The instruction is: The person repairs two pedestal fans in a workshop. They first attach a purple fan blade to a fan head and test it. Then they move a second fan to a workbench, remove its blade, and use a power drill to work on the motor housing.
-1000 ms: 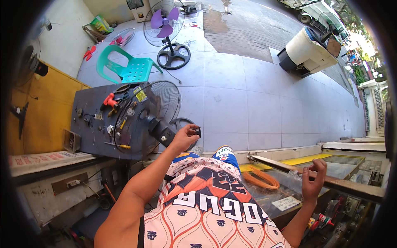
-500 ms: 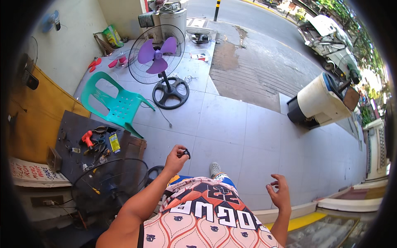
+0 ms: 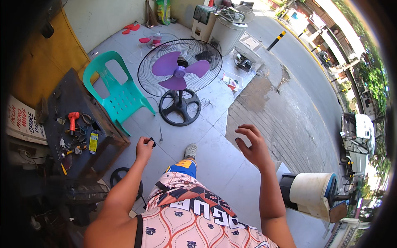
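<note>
Head view, and the left hand (image 3: 144, 149) has its grip pinched around a small black part (image 3: 152, 142), held in the air right of the table (image 3: 65, 96), this side of the green chair (image 3: 125, 100)! Across from it, the right hand (image 3: 254, 149) hangs loose, fingers curved and apart. Beyond stands the purple-bladed fan (image 3: 179, 72); a red tool (image 3: 73, 119) lies on the table.

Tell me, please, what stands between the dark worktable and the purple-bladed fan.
The head view shows a green chair between the worktable and the fan.
</note>
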